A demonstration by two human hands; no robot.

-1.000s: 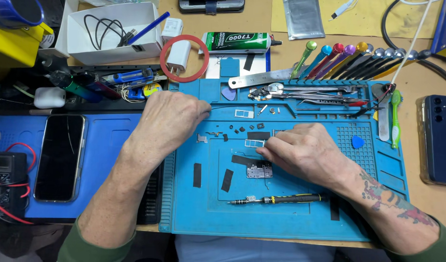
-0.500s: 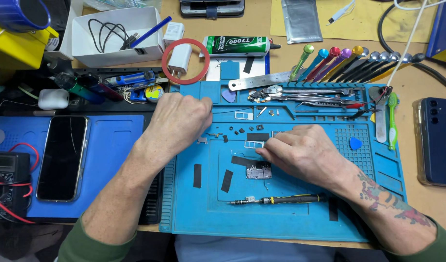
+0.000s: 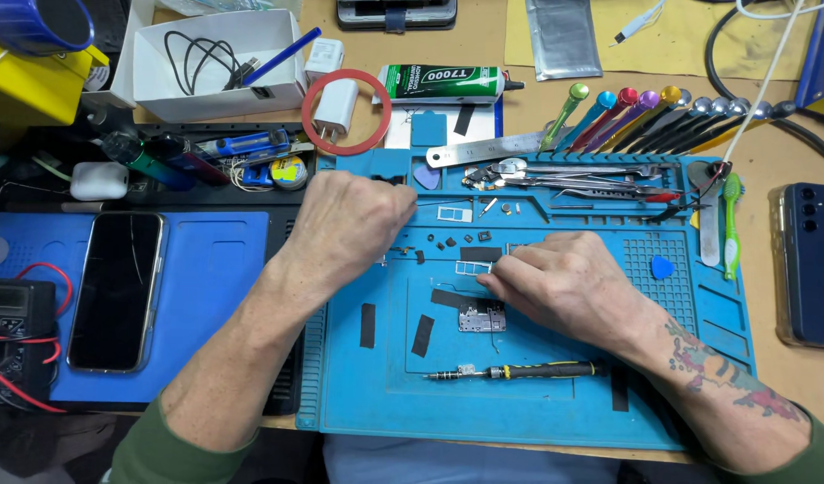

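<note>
A: While I look down from the head camera, my right hand lies flat on the blue mat. Its fingers press on a small metal frame at their tips.

B: Which way does the frame lie?

A: It lies just left of my fingertips, with its long side going left to right. The little circuit board sits just below them.

B: And the other hand?

A: My left hand is curled shut. It pinches a thin wire-like tool that points right. The right hand is nearer the frame.

B: Anything else close?

A: A small screwdriver lies below on the mat, apart from both hands. I have only this one view.
</note>
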